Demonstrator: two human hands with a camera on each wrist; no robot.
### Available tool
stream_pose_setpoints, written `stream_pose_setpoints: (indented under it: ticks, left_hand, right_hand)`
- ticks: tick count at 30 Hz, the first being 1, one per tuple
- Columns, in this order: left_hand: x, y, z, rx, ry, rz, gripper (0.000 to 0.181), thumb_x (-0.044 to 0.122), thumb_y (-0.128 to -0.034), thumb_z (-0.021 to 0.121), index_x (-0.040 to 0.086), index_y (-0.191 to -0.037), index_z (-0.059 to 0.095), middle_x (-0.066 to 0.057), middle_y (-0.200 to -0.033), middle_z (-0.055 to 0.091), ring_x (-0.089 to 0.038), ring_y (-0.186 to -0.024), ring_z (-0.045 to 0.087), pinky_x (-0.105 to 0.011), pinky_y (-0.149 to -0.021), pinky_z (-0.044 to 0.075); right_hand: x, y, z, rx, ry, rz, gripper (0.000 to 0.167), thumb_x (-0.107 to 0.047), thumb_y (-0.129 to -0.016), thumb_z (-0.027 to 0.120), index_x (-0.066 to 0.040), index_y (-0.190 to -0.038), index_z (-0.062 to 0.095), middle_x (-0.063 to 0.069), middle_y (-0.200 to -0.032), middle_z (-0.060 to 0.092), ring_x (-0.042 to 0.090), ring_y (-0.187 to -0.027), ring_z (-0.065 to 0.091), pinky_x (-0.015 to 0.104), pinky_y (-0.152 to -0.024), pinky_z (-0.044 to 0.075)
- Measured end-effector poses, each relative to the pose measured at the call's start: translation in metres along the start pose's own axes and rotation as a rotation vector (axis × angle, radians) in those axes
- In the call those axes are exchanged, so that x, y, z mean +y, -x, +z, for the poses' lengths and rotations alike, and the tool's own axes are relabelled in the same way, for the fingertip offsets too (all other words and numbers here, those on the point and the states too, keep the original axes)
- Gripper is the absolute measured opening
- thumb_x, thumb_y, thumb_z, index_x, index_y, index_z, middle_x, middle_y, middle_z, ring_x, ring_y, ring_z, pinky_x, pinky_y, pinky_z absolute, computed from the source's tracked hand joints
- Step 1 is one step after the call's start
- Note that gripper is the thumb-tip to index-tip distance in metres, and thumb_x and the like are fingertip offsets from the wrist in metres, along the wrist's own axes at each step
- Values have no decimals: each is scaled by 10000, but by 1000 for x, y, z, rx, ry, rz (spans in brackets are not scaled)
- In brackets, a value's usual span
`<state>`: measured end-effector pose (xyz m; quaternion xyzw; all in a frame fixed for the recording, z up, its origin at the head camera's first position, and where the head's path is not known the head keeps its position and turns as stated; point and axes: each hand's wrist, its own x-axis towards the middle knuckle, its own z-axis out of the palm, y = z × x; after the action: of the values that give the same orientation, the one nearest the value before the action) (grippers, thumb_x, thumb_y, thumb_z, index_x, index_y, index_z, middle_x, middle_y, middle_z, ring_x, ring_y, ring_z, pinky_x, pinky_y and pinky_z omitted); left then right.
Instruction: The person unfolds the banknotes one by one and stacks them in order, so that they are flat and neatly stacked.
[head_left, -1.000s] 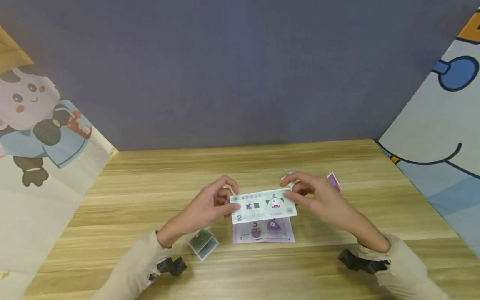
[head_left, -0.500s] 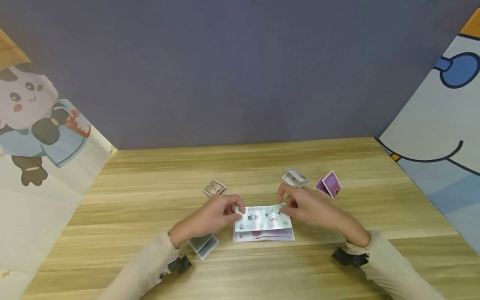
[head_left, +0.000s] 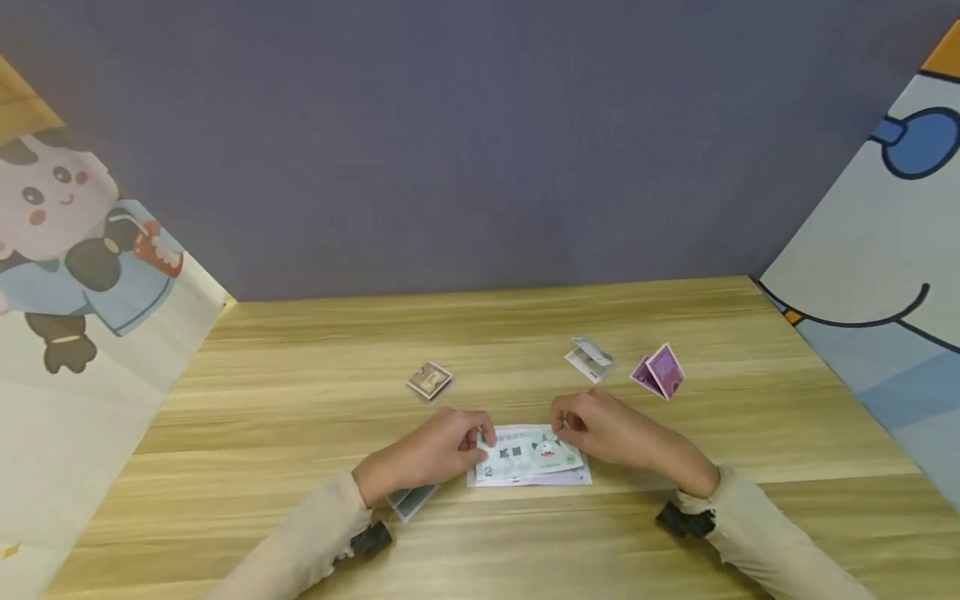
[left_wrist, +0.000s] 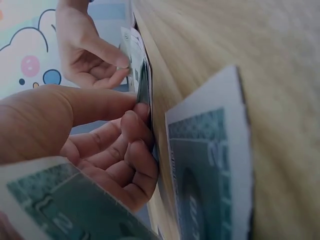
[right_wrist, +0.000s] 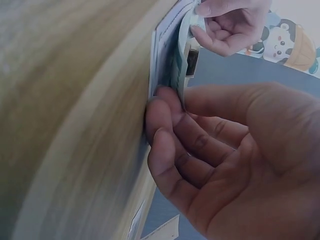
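A pale green note [head_left: 525, 454] marked 2 lies over a purple note [head_left: 586, 476], whose edges show around it on the table. The left hand [head_left: 435, 450] pinches the green note's left end between thumb and forefinger; the right hand [head_left: 618, 429] pinches its right end near the upper corner. In the right wrist view, the thumb and forefinger of the right hand [right_wrist: 215, 145] hold the green note's edge [right_wrist: 179, 65] just off the purple one. The left wrist view shows the left hand [left_wrist: 105, 135] gripping the other end.
A folded dark green note [head_left: 411, 502] lies beside the left wrist, partly covered. Farther back on the wooden table [head_left: 315, 333] are a folded brown note [head_left: 430, 381], a folded grey note [head_left: 591, 358] and a folded purple note [head_left: 664, 370]. A grey panel [head_left: 480, 150] stands behind.
Both hands have lowered the green note toward the near side, down over the purple note, which it now mostly covers. The folded brown and grey notes, earlier hidden or partly hidden, are in view.
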<state>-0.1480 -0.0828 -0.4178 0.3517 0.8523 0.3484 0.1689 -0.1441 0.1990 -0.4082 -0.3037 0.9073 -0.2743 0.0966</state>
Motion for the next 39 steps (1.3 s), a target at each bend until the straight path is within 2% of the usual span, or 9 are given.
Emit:
stream_pose_setpoints:
  ticks: [10, 25, 39]
  left_hand:
    - [1, -1, 3, 11, -77, 34, 126, 21, -906, 678, 62, -1021, 648, 50, -701, 518, -31, -584, 442, -187, -511, 421]
    - [0, -2, 1, -4, 5, -35, 122, 24, -904, 677, 83, -1009, 654, 35, -658, 529, -30, -523, 437, -176, -463, 394]
    - [-5, -1, -2, -24, 68, -3, 124, 22, -927, 654, 65, -1043, 667, 23, -657, 517, -19, -513, 407, -161, -476, 356]
  right_hand:
    - [1, 1, 1, -5, -6, -19, 128, -37, -917, 681, -161, -884, 673, -119, -631, 516, 2, -537, 418, 202, -494, 393]
    - [5, 1, 1, -30, -35, 53, 142, -39, -898, 687, -172, -881, 643, -121, -584, 507, 14, -488, 448, 190, -448, 364]
    - [9, 0, 1, -68, -87, 64, 60, -83, -925, 686, -123, -908, 645, -111, -560, 512, 22, -471, 454, 175, -440, 328]
